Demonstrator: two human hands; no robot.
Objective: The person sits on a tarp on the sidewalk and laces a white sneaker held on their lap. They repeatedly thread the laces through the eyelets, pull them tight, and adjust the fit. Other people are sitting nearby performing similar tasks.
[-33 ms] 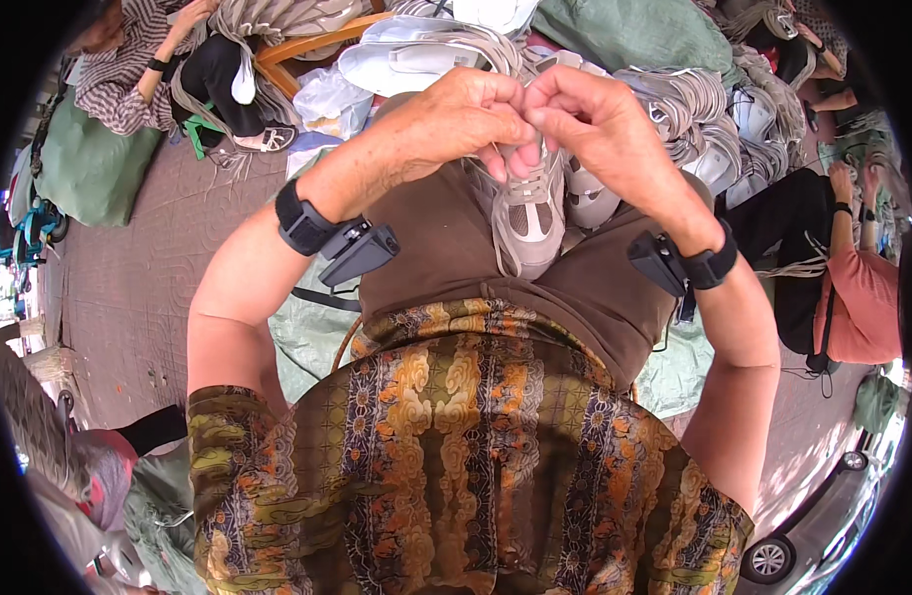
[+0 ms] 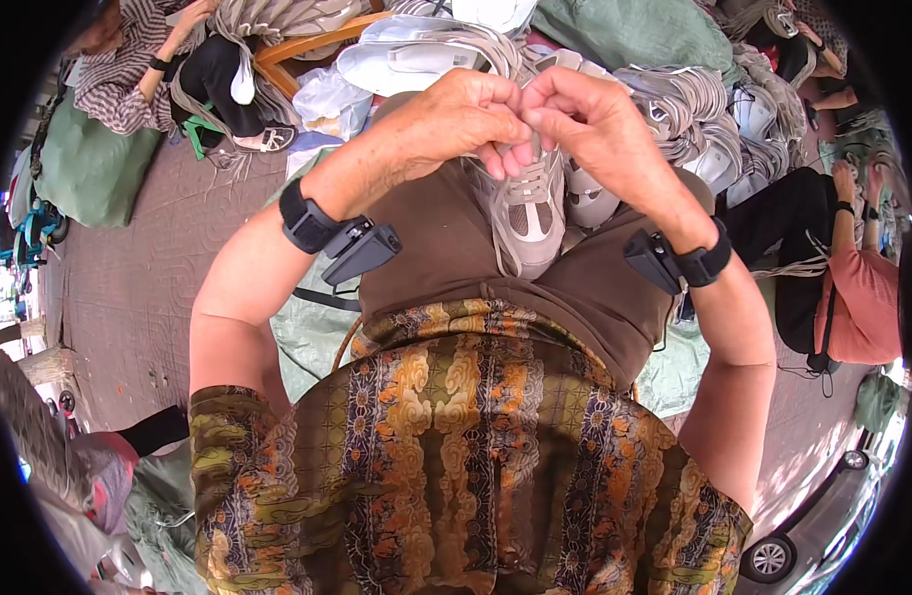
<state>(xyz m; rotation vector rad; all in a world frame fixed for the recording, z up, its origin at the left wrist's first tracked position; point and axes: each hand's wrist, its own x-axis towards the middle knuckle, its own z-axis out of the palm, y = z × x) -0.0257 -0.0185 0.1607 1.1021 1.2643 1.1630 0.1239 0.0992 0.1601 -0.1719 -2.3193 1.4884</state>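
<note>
Between my thighs rests a grey-beige lace-up sneaker (image 2: 531, 230), its toe toward me and its laces across the tongue. Over its upper end my left hand (image 2: 476, 117) and my right hand (image 2: 587, 107) meet fingertip to fingertip. Both are closed in a pinch, thumbs against forefingers. Whatever lies between the fingertips is too small or too hidden to make out. Just right of this shoe, a second matching sneaker (image 2: 592, 201) lies partly behind my right wrist.
Stacked white and grey shoe parts (image 2: 679, 109) crowd the far right, with pale shoe pieces (image 2: 401, 64) far left beside a wooden frame (image 2: 278, 69). A green sack (image 2: 629, 35) lies behind. Co-workers sit at left and right; a parked car (image 2: 808, 526) stands lower right.
</note>
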